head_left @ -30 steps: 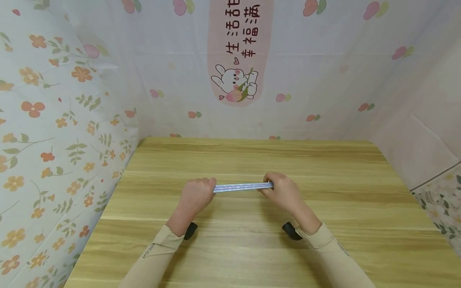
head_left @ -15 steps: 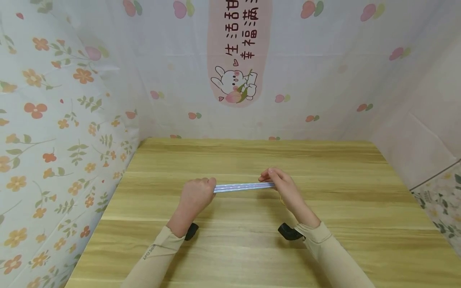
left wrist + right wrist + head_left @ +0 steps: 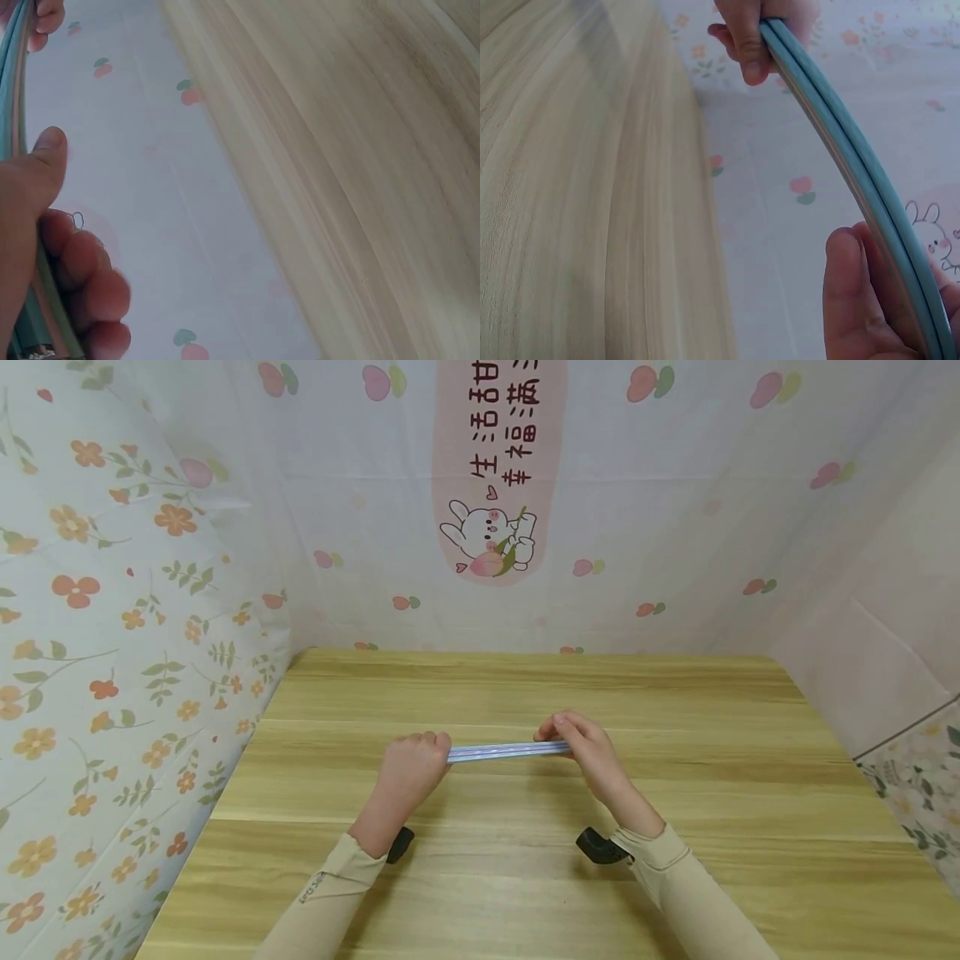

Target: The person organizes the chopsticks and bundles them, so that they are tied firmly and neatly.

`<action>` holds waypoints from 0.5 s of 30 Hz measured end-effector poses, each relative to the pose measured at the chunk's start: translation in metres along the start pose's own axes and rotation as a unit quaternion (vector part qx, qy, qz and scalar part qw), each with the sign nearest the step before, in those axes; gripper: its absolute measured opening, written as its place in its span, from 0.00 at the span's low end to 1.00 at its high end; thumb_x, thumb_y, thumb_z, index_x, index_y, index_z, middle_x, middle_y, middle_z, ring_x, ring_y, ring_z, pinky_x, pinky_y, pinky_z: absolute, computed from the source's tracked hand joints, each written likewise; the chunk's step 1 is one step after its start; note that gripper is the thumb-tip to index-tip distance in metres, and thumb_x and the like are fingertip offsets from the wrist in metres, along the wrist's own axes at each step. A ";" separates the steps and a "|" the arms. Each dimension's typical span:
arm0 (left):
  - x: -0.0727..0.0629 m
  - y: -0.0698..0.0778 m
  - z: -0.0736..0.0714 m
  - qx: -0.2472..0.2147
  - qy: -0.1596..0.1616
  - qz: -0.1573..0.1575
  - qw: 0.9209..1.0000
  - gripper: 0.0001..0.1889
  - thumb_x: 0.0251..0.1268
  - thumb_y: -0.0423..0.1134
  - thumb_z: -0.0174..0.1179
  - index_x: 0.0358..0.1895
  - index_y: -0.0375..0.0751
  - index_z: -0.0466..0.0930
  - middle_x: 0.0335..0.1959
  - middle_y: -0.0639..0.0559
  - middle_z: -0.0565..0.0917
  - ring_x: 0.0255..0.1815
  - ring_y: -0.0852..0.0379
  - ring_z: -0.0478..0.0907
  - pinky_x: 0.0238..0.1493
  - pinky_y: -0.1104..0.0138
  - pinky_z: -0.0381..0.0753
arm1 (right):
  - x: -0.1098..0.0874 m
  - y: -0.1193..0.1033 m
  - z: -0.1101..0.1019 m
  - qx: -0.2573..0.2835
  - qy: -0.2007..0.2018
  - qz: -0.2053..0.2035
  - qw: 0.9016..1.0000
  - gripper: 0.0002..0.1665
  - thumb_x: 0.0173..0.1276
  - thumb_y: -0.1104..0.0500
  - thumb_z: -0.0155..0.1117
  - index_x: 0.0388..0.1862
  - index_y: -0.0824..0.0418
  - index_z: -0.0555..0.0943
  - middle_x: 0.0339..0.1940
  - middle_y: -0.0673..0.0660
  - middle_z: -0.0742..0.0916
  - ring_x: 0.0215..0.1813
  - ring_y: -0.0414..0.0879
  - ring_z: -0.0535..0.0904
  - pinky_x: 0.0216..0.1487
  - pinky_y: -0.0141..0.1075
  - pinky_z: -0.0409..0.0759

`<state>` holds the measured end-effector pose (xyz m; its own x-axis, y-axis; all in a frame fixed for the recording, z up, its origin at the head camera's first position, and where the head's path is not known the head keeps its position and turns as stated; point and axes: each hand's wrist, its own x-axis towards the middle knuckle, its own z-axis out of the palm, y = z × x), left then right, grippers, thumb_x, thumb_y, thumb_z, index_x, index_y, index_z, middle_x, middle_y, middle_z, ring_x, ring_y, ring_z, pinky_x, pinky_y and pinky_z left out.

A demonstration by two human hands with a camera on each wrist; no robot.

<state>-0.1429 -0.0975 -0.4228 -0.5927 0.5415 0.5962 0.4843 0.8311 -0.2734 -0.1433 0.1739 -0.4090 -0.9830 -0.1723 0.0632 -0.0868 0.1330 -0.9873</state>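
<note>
Head view, centre: left hand [image 3: 408,770] grips stick bundle [image 3: 501,751]; right hand [image 3: 597,757], fingers relaxed, touches its right part. Step: likely two-handed support; next calls for steady left grip.

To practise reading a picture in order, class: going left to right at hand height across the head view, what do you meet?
Flowered curtain, left grip, blue bundle, right grip, leafy panel at the far right edge.
</note>
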 end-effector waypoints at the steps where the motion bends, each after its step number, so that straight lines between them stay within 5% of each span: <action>1: 0.000 0.000 0.000 0.000 0.004 0.002 1.000 0.19 0.46 0.34 0.69 0.15 0.43 0.65 0.09 0.56 0.65 0.12 0.65 0.52 0.10 0.73 0.55 | 0.000 -0.001 0.000 0.004 -0.004 -0.002 1.000 0.28 0.75 0.46 0.48 0.42 0.72 0.77 0.39 0.57 0.85 0.42 0.41 0.83 0.47 0.38 0.81; 8: 0.000 -0.002 0.002 -0.002 0.032 0.019 0.999 0.16 0.51 0.27 0.62 0.16 0.41 0.64 0.09 0.56 0.62 0.14 0.65 0.48 0.12 0.74 0.50 | 0.000 -0.001 0.001 0.010 -0.013 -0.002 1.000 0.28 0.75 0.46 0.48 0.42 0.73 0.77 0.39 0.57 0.85 0.42 0.40 0.83 0.47 0.36 0.81; 15: -0.001 -0.005 0.002 -0.016 0.024 0.036 0.999 0.15 0.55 0.26 0.58 0.17 0.41 0.64 0.11 0.56 0.60 0.15 0.65 0.47 0.14 0.75 0.48 | 0.000 -0.002 0.001 -0.019 -0.007 -0.001 1.000 0.28 0.75 0.44 0.47 0.45 0.67 0.80 0.47 0.61 0.84 0.47 0.44 0.82 0.52 0.36 0.78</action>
<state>-0.1457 -0.1022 -0.4234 -0.5249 0.5923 0.6113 0.5453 0.7855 -0.2928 -0.1432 0.1727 -0.4070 -0.9804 -0.1868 0.0631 -0.0955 0.1697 -0.9809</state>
